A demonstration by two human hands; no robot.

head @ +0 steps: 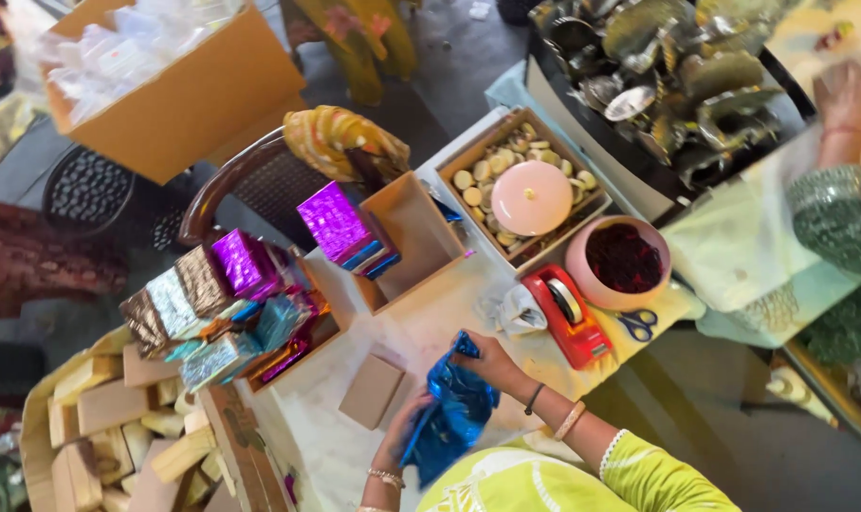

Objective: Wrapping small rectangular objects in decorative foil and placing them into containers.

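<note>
both hands, left hand (pixel 404 429) and right hand (pixel 492 363), clench blue foil (pixel 454 410); small cardboard box (pixel 372 390) just beside left fingers.

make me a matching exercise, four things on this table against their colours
Things:
1. tape dispenser
2. foil sheet held in both hands
3. scissors
4. wrapped box standing in the open carton

Colours:
a. purple
b. blue handles
c. red
d. shiny blue

Pairs: 1-c, 2-d, 3-b, 4-a
</note>
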